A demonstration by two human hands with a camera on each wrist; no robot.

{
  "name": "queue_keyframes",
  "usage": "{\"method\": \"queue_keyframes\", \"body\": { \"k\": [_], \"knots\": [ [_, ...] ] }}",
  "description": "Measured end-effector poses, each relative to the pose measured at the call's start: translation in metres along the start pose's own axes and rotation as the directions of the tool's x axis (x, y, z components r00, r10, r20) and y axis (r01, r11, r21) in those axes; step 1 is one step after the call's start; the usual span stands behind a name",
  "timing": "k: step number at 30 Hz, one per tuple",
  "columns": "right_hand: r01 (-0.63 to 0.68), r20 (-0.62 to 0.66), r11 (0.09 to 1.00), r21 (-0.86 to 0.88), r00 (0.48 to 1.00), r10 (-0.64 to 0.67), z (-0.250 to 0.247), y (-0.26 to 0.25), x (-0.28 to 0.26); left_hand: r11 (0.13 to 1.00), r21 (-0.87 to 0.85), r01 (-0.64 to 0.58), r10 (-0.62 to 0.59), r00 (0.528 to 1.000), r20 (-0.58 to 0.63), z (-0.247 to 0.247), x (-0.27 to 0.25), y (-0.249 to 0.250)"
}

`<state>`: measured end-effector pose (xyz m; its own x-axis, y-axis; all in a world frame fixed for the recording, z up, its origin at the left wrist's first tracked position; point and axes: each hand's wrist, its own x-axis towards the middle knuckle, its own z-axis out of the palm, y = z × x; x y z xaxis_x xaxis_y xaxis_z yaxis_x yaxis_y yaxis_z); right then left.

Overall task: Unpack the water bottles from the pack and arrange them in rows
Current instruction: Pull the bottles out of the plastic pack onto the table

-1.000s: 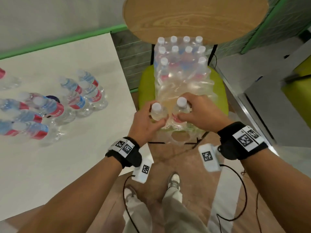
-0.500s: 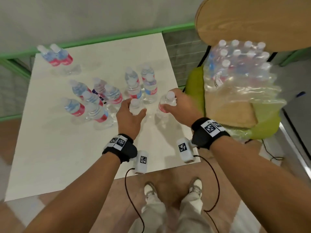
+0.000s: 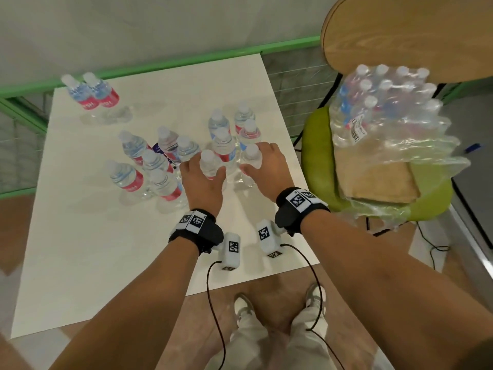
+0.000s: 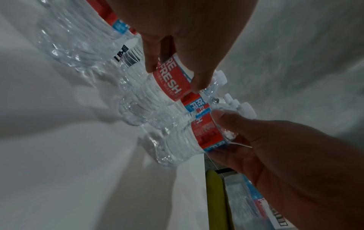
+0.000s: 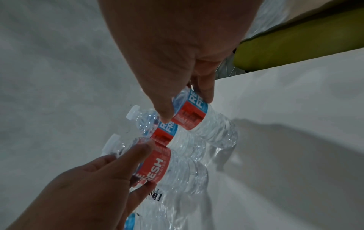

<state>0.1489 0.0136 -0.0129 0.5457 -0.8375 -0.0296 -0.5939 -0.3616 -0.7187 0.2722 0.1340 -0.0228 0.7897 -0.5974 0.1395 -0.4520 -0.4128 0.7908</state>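
Note:
My left hand (image 3: pixel 205 170) grips a clear water bottle (image 3: pixel 209 161) with a red and blue label by its upper body. My right hand (image 3: pixel 254 161) grips a second bottle (image 3: pixel 250 155) the same way. Both bottles are upright, low on the white table (image 3: pixel 106 263), right in front of a cluster of bottles (image 3: pixel 222 137). In the left wrist view my fingers (image 4: pixel 151 62) curl round the label of the left bottle (image 4: pixel 169 84). In the right wrist view my thumb and fingers (image 5: pixel 163 112) pinch the right bottle (image 5: pixel 197 116). The torn plastic pack (image 3: pixel 386 113) still holds several bottles.
The pack sits on a green chair (image 3: pixel 317 145) right of the table, under a wooden chair back (image 3: pixel 400 30). Another group of bottles (image 3: pixel 149 166) stands left of my hands, and two bottles (image 3: pixel 90 92) stand at the far left corner. A green rail (image 3: pixel 186 62) runs behind.
Both hands carried their bottles leftward from the pack on the chair to the table and lowered them beside the standing cluster. My view swung left with them.

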Motion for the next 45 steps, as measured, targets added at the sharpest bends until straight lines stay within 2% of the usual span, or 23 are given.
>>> {"method": "queue_keyframes", "body": {
  "k": [10,14,17,20,22,24,26,28,29,32,34,35,37,38,41,42,45],
  "knots": [
    [0.0,-0.025,1.0,0.024,1.0,0.001,0.0,-0.006,-0.005,1.0,0.021,0.0,-0.001,0.999,0.035,-0.006,0.004,-0.005],
    [-0.038,0.002,0.988,0.15,0.999,0.038,-0.006,-0.005,-0.01,0.995,-0.041,0.088,-0.086,0.995,0.055,-0.015,-0.002,-0.001],
    [-0.078,0.011,0.967,0.242,0.997,0.077,-0.022,0.004,-0.02,0.988,-0.095,0.12,-0.121,0.993,-0.001,-0.029,-0.015,0.015],
    [-0.121,-0.025,0.925,0.359,0.99,0.14,-0.045,0.023,-0.035,0.987,-0.159,0.018,-0.033,0.995,-0.097,-0.039,-0.038,0.047],
    [-0.115,-0.094,0.926,0.36,0.983,0.158,-0.065,0.039,-0.048,0.98,-0.186,-0.073,0.052,0.992,-0.115,-0.036,-0.056,0.075],
    [-0.108,-0.188,0.949,0.297,0.968,0.169,-0.091,0.057,-0.061,0.961,-0.228,-0.155,0.147,0.988,-0.051,-0.022,-0.074,0.106],
    [-0.079,-0.3,0.974,0.214,0.943,0.142,-0.12,0.077,-0.073,0.944,-0.256,-0.206,0.229,0.971,0.064,0.003,-0.091,0.137],
    [-0.071,-0.349,0.986,0.151,0.929,0.12,-0.146,0.101,-0.083,0.936,-0.266,-0.23,0.292,0.93,0.223,0.035,-0.109,0.161],
    [-0.087,-0.357,0.987,0.136,0.925,0.131,-0.157,0.115,-0.088,0.932,-0.27,-0.242,0.322,0.895,0.309,0.052,-0.119,0.17],
    [-0.173,-0.367,0.982,0.079,0.911,0.19,-0.192,0.158,-0.095,0.919,-0.298,-0.259,0.388,0.729,0.564,0.107,-0.143,0.188],
    [-0.246,-0.339,0.968,0.046,0.908,0.247,-0.214,0.182,-0.092,0.92,-0.267,-0.287,0.392,0.627,0.673,0.144,-0.152,0.195],
    [-0.279,-0.316,0.959,0.042,0.907,0.277,-0.224,0.192,-0.089,0.922,-0.238,-0.305,0.38,0.598,0.706,0.161,-0.154,0.201],
    [-0.319,-0.263,0.947,0.018,0.913,0.313,-0.239,0.212,-0.08,0.937,-0.175,-0.303,0.327,0.584,0.743,0.195,-0.149,0.212],
    [-0.34,-0.234,0.94,0.0,0.914,0.331,-0.246,0.221,-0.075,0.95,-0.145,-0.276,0.289,0.605,0.742,0.212,-0.143,0.219],
    [-0.401,-0.131,0.915,-0.037,0.91,0.394,-0.257,0.24,-0.06,0.973,0.013,-0.232,0.167,0.738,0.653,0.248,-0.124,0.244],
    [-0.4,-0.095,0.914,-0.064,0.914,0.393,-0.26,0.243,-0.056,0.967,0.104,-0.232,0.109,0.747,0.656,0.256,-0.117,0.252],
    [-0.329,0.003,0.93,-0.162,0.943,0.334,-0.265,0.246,-0.043,0.922,0.344,-0.179,-0.147,0.66,0.737,0.273,-0.101,0.262]
  ]
}}
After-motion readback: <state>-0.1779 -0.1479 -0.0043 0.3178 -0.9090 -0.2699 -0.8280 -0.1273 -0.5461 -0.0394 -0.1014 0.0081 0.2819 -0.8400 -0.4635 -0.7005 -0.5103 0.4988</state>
